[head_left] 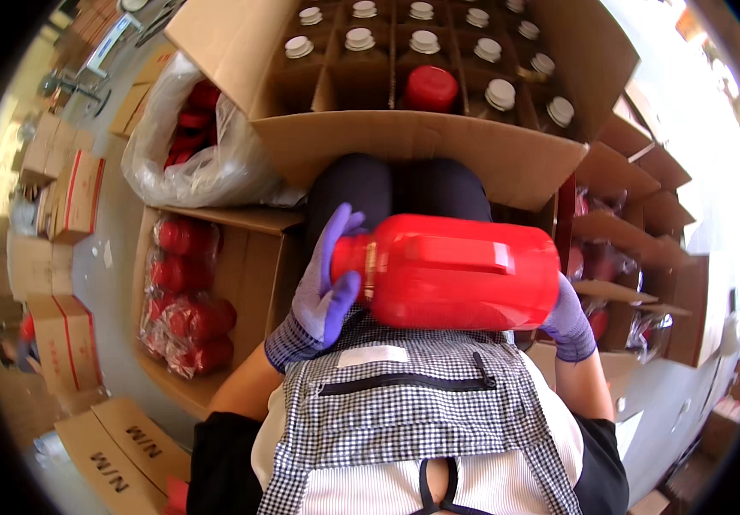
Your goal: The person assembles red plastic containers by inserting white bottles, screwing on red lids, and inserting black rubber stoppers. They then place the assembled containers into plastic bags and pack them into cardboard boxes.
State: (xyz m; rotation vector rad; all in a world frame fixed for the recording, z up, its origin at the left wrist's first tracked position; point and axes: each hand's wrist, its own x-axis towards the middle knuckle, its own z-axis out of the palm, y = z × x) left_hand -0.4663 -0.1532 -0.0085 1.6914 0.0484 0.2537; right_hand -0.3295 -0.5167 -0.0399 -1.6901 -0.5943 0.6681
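A shiny red thermos flask [464,270] with a long handle lies sideways above my lap, its neck toward the left. My left hand [310,296], in a grey and purple glove, is wrapped round the red cap [348,262] at the neck end. My right hand [569,322], gloved the same way, holds the base end; most of its fingers are hidden behind the flask. Just beyond, an open divided carton [421,142] holds several flasks with white stoppers [424,41]. One cell shows a red cap [431,88] in place of a white stopper.
At the left, a clear plastic bag [151,163] holds red caps, beside an open carton [250,283] with plastic-wrapped red cups [188,318]. Open cartons [627,223] with wrapped red items stand at the right. Closed cartons [65,343] are stacked on the floor at far left.
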